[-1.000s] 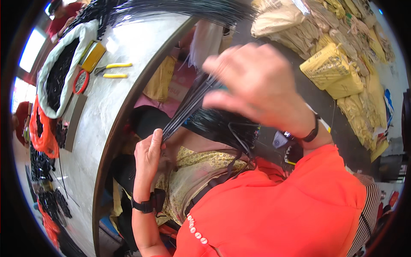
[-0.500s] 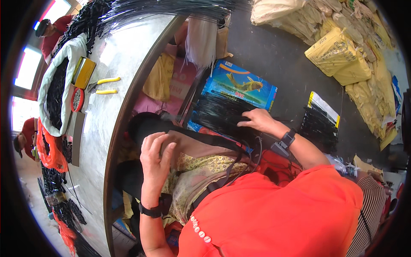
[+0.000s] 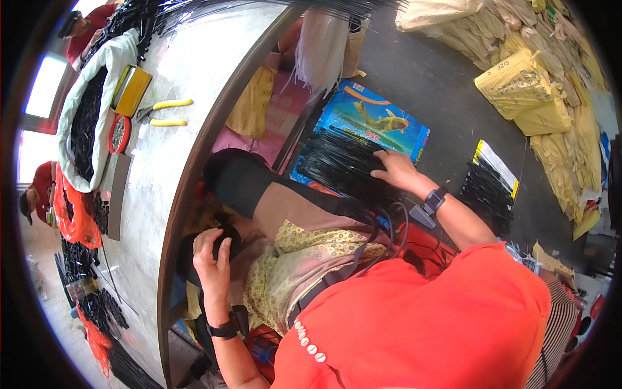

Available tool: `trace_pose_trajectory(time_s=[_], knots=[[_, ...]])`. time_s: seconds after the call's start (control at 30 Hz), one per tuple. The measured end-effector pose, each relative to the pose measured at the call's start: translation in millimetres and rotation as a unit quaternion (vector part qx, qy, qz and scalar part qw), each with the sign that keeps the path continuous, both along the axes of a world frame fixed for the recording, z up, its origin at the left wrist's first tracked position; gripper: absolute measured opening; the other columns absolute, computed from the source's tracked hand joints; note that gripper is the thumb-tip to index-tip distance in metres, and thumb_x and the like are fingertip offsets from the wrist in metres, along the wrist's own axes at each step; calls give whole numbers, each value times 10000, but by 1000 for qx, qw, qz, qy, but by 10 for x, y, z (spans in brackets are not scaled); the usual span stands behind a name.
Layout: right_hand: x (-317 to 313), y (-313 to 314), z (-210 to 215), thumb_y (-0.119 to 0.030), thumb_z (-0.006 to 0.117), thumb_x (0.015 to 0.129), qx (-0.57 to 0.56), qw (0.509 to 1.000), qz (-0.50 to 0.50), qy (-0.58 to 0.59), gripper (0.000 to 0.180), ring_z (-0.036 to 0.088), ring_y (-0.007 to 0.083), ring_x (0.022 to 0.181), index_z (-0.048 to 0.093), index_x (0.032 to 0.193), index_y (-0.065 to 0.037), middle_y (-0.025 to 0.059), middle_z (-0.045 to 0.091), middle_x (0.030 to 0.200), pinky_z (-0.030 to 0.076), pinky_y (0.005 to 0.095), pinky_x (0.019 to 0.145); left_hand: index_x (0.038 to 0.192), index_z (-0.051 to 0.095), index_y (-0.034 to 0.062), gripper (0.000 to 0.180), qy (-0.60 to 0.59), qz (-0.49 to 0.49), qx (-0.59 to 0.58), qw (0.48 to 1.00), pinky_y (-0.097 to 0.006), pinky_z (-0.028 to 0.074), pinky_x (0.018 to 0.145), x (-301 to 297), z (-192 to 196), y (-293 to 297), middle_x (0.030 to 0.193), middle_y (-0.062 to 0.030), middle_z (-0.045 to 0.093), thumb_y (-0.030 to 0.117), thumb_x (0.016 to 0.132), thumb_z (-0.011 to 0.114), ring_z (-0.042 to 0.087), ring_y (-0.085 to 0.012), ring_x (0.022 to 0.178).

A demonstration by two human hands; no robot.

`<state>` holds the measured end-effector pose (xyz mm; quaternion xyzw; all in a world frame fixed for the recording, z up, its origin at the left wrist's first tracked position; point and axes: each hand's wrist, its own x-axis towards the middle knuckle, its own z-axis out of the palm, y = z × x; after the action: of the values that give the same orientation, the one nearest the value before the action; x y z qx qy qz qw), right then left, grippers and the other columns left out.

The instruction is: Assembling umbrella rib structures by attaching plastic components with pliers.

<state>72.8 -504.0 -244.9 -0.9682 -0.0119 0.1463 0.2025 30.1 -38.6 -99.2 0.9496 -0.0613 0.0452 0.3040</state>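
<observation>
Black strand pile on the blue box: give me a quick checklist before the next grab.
1. Right hand on the black strand pile: ok, fingers rest on it.
2. Strands actually gripped: cannot tell, fingers look spread flat.
3. Pile fully on the blue box: ok.
4. Left hand free: not ok, it rests on a dark object in the lap.
5. Yellow-handled pliers on the table: ok, lying away from both hands.

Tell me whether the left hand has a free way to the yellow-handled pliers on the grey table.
Probably not directly: the left hand rests low beside the lap, below the table's edge, and the yellow-handled pliers lie well up the tabletop; nothing else blocks them.
</observation>
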Motion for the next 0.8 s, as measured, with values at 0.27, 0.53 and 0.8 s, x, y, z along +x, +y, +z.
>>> trace_pose_trajectory(time_s=[0.27,0.53,0.8], knots=[[497,699,430,-336,654,914,150,968,203,-11,364,657,428,937,642,1086,-16,249,683,925,511,505,804,1132,666,-11,299,43,156,110,981,-420,464,969,-256,-371,953,1166,-223,667,180,906,709,622,-395,1111],[-42,313,-340,-335,715,861,69,983,138,101,341,667,415,909,679,1021,-36,216,697,922,510,499,776,1197,642,-39,362,76,193,45,977,-414,447,1018,-306,-472,1067,1218,-236,666,206,934,692,625,-374,1151],[-1169,-329,-1417,-250,731,809,109,951,35,286,217,711,320,780,759,938,-78,164,733,867,516,434,644,1315,580,-37,405,64,257,-176,948,-378,401,1083,-611,-315,453,1281,-193,639,179,979,645,582,-286,1217]])
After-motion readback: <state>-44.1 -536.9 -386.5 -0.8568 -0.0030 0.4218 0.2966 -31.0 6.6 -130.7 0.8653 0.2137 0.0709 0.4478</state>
